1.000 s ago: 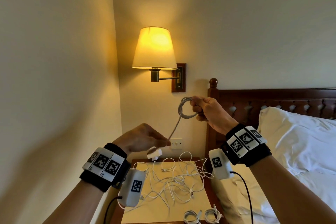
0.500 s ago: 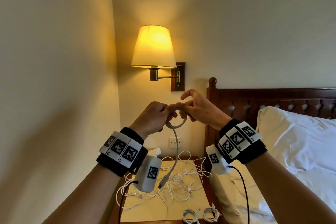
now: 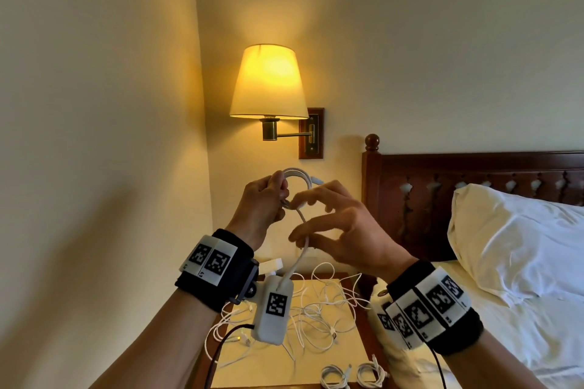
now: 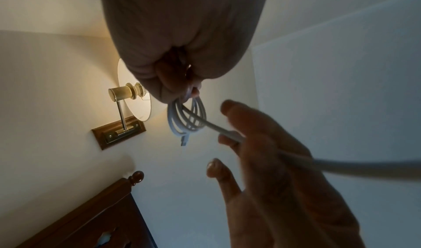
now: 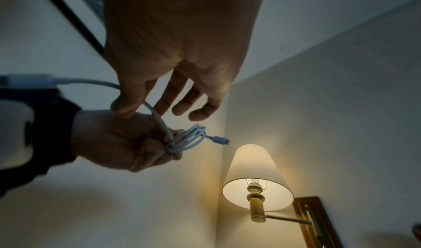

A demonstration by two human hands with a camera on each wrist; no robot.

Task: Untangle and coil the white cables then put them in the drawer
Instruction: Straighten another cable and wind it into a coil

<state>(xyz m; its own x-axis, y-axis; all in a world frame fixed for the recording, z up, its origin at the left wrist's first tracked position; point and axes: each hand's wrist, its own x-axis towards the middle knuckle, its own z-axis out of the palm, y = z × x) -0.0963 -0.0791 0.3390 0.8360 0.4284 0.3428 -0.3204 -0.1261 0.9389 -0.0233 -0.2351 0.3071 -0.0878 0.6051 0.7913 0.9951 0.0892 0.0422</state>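
The left hand (image 3: 262, 202) was held up in front of the wall, its fingers curled round a small coil (image 3: 295, 188) of white cable so the finished loops could not spring apart. One plug end (image 5: 222, 141) stuck out free from the coil toward the right. Just beside it and a little nearer, the right hand (image 3: 344, 230) pinched the cable's loose tail (image 3: 305, 238) between thumb and forefinger, the other fingers spread and relaxed; this looked like a guiding hold, letting the tail slide and be led round for another loop. The tail ran down from the pinch to the camera unit under the left wrist, where its end was hidden. The two hands were close together but did not clearly touch.

Below, on the desk (image 3: 268, 369), the tangled cables (image 3: 316, 309) lay spread over the far part of the top, well apart from the two coiled cables (image 3: 350, 374) set side by side at the near edge, probably parked there until all were ready. The drawer was not in view. I judged the task well short of done, with most of the tangle left.
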